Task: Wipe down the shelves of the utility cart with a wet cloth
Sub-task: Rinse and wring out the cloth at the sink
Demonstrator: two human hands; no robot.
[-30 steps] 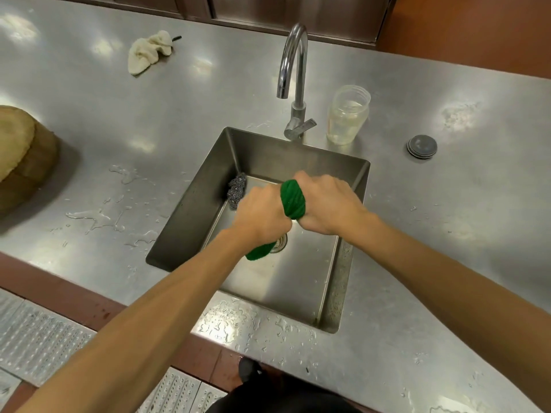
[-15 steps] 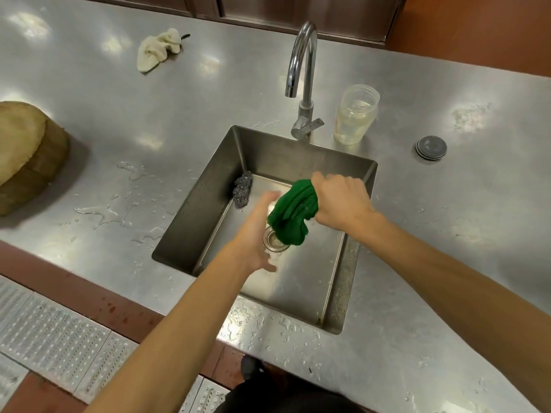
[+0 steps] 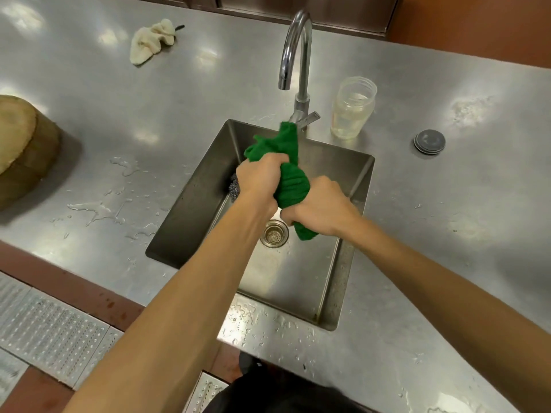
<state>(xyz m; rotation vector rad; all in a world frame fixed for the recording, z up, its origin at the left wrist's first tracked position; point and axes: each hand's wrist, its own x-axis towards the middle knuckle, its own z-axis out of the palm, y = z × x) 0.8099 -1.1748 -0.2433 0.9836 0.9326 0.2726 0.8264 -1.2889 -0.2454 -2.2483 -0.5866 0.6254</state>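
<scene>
Returning to the twisted green cloth (image 3: 290,181) above the steel sink (image 3: 190,216), the left hand (image 3: 262,177) now grips it like the right hand (image 3: 320,208), fingers (image 3: 269,162) curled tight; overwringing could leave it too dry.

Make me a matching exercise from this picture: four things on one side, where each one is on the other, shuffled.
1 green cloth; 2 cream rag; 3 jar; 4 grey plug.
A beside the tap; B back left of the counter; C gripped by left hand and right hand over the sink; D farthest right on the counter.
Pairs: 1-C, 2-B, 3-A, 4-D.
</scene>
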